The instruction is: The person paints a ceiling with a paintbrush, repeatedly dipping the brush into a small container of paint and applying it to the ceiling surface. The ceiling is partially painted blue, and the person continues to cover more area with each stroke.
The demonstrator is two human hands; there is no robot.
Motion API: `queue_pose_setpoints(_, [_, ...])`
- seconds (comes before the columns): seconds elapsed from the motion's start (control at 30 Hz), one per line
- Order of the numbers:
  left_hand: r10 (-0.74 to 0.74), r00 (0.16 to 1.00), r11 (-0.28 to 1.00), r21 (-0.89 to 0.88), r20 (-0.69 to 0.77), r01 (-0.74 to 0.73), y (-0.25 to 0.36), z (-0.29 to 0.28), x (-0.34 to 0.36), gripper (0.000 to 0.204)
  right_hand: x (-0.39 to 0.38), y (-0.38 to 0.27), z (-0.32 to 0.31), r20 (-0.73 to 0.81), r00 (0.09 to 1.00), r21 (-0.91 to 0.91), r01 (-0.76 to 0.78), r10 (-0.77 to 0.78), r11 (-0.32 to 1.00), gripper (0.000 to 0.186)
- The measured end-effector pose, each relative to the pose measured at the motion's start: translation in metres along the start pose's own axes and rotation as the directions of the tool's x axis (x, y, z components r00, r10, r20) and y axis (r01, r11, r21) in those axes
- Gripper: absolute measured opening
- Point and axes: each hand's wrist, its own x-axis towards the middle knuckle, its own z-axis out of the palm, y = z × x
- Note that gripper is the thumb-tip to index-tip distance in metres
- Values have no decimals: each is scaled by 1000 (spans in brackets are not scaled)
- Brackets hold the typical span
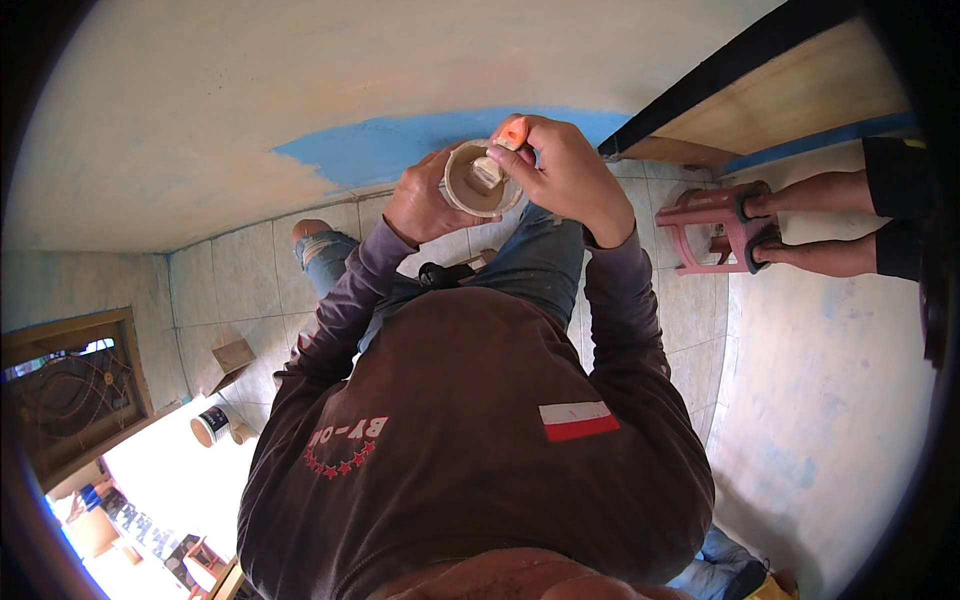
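My left hand (418, 200) is wrapped round the side of a small whitish paint cup (455, 193), holding it up in front of the wall. In my right hand (570, 175) is a paintbrush (488, 172) with an orange handle end, gripped between thumb and fingers. Its pale, paint-coated head points down into the cup, against the inner side. Light beige paint coats the cup's inside. Behind my hands, the wall (330, 75) is cream above, with a blue patch (380, 147) low down near the floor.
At the right a person's feet stand on a pink plastic stool (700, 228), beside a dark-edged wooden panel (780, 90). A paint bucket (210, 426) and a cardboard piece (232, 358) lie on the tiled floor (243, 270) at the left, near a wooden-framed window (75, 380).
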Motion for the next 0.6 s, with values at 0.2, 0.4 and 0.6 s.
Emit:
queue_pose_setpoints(0.2, [-35, 999, 998, 53, 14, 34, 1, -3, 0, 92, -3, -1, -12, -157, 988, -32, 7, -12, 999, 25])
queue_pose_setpoints(0.4, [-22, 999, 998, -60, -48, 19, -2, -1, 0, 93, -16, 25, -12, -333, 907, 371, -124, 257, 920, 24])
queue_pose_setpoints(0.6, [-55, 998, 998, 19, -42, 55, 2, -8, 6, 89, -33, 61, 2, -260, 794, 662, -267, 549, 700, 21])
